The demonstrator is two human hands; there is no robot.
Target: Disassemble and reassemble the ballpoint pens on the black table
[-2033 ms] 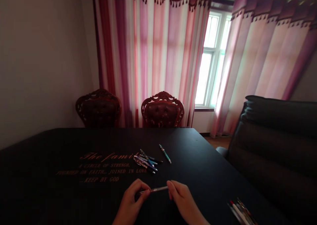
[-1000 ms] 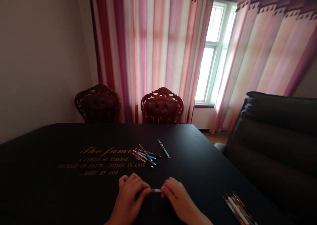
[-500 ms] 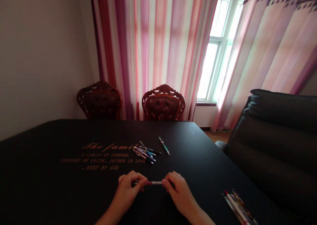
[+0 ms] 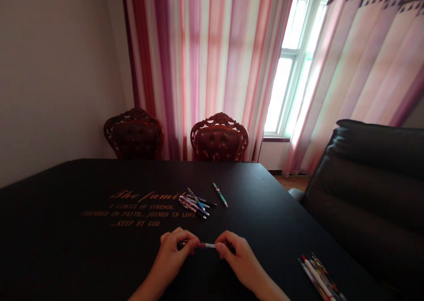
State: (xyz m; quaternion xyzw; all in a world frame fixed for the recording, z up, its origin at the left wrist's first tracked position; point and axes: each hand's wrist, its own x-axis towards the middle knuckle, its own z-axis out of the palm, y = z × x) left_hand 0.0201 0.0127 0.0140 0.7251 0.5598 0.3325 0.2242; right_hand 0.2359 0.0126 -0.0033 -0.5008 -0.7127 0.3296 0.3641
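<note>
Crosswise, a slim pen (image 4: 206,245) lies left to right between the left hand (image 4: 174,252) and right hand (image 4: 238,257), whose fingers (image 4: 221,250) pinch either end.

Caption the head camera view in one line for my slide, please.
Left hand and right hand hold a slim pen at a black table, near a loose pile of pens.

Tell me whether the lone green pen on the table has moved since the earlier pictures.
No. The green pen lies at the same slant, just right of the pile of pens and the gold table lettering, as before; only the view has shifted.
</note>
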